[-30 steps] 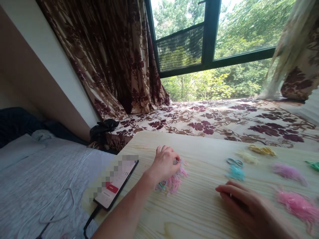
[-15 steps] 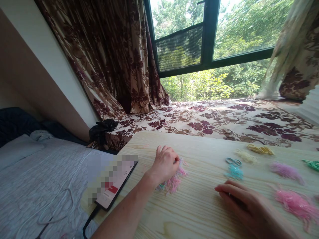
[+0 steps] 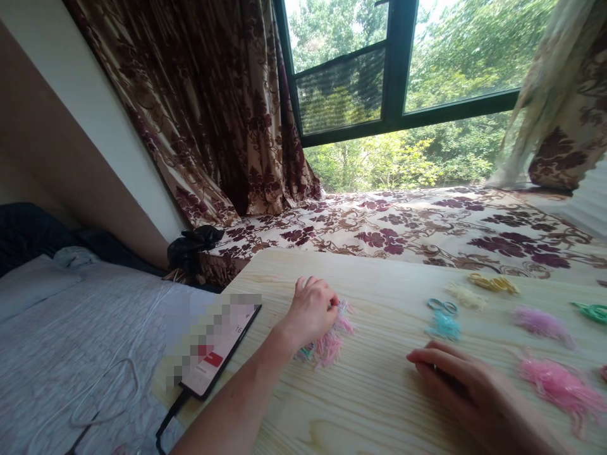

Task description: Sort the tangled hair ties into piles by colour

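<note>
View has shifted slightly.
Picking step, apparently — left hand [image 3: 310,311] at mixed strands [image 3: 327,351], right hand [image 3: 462,379] apart; cannot tell either's grip; next needs fine pinching.

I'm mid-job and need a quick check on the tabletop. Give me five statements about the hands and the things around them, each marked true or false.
1. The left hand is at the mixed-colour pile. True.
2. The right hand has its fingertips in the turquoise pile. False: they are apart from it, on the side nearer the person.
3. The lilac pile lies farther from the person than the pink pile. True.
4. The blue loops lie right beside the pink pile. False: they are next to the turquoise pile.
5. A black cable runs to the near end of the phone. True.
</note>
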